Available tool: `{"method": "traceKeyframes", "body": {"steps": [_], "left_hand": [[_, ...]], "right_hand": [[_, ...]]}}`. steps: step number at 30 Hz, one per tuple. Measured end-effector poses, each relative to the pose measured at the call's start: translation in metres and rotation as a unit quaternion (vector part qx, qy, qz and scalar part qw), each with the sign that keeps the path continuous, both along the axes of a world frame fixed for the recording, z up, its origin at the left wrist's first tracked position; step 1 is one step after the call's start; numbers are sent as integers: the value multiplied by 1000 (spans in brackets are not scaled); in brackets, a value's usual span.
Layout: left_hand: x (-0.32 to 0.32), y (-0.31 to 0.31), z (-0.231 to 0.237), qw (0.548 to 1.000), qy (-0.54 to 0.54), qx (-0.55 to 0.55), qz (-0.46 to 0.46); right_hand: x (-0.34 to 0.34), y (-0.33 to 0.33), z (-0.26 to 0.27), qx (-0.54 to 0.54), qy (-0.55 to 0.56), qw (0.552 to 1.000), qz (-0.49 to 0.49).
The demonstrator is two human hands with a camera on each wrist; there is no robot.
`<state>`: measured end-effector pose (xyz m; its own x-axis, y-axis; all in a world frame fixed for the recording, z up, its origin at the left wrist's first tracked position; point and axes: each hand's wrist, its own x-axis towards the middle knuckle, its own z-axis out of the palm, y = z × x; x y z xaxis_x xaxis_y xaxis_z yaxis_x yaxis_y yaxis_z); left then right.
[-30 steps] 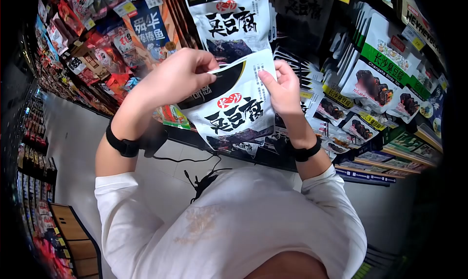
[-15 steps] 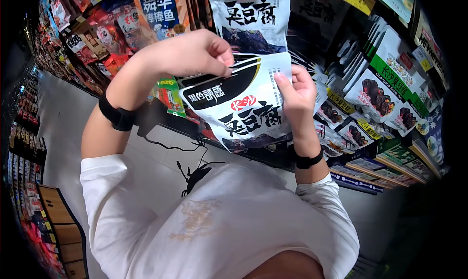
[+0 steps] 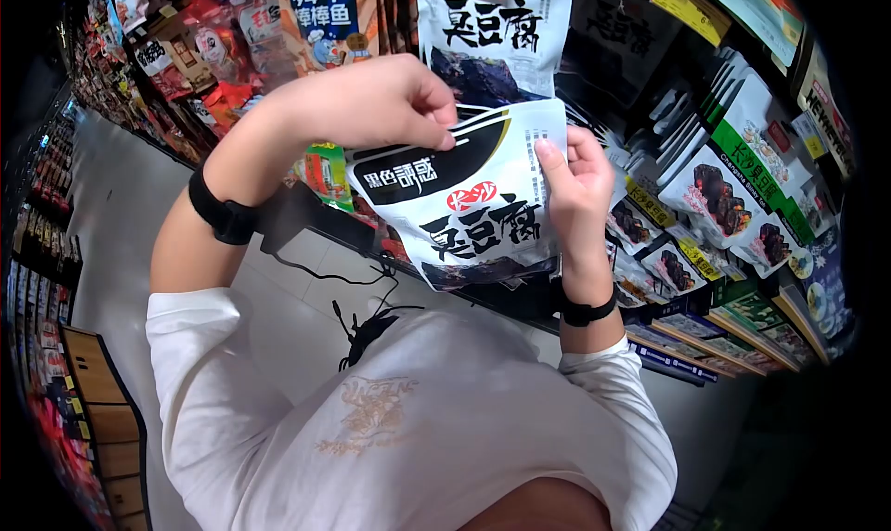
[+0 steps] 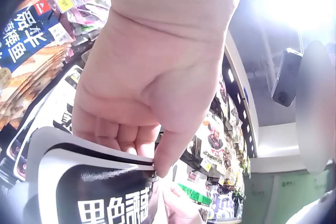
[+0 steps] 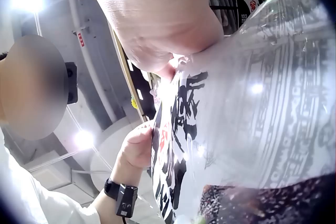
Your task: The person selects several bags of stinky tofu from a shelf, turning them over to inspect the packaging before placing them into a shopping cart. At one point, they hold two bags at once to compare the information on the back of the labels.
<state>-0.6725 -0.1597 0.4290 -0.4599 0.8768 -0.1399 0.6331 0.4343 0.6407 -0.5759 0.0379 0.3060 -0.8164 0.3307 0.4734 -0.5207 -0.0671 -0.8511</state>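
Both hands hold white-and-black stinky tofu bags (image 3: 483,225) in front of the shelf, with the printed front facing up. My left hand (image 3: 371,104) pinches the top edge between thumb and curled fingers. In the left wrist view, more than one layered edge shows under the left hand (image 4: 147,87), above the black printed corner of the bags (image 4: 110,192). My right hand (image 3: 582,183) grips the right edge, thumb on the front and fingers behind. Seen from the right wrist, the clear-and-white back of a bag (image 5: 252,108) spreads below the right hand (image 5: 157,29).
Another stinky tofu bag (image 3: 492,39) stands upright on the shelf just behind. Orange-and-blue fish snack bags (image 3: 325,16) are at the left, green-banded tofu packs (image 3: 733,174) at the right. Black cables (image 3: 367,331) lie on the floor below the shelf.
The left hand has shifted up along the bags' top edge, uncovering the white lettering on the black corner. The right hand keeps its grip. The head view has turned slightly.
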Motion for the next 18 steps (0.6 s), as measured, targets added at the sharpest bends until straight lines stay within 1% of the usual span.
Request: {"method": "traceKeyframes", "body": {"steps": [1, 3, 5, 9, 12, 14, 18], "left_hand": [[4, 1, 1, 999, 35, -8, 2], [7, 2, 0, 999, 44, 7, 3], [10, 5, 2, 997, 71, -31, 12], [13, 7, 3, 997, 70, -28, 6], [16, 9, 10, 995, 68, -67, 13], [15, 8, 9, 997, 40, -67, -1], [15, 11, 10, 997, 8, -82, 1]], "right_hand": [[0, -1, 0, -11, -5, 1000, -1], [1, -2, -1, -24, -10, 1000, -1], [3, -3, -1, -23, -16, 1000, -14], [6, -5, -1, -43, 0, 999, -26], [10, -3, 0, -29, -3, 999, -34], [12, -2, 1, -23, -5, 1000, -16], [18, -2, 3, -21, -3, 1000, -16]]}}
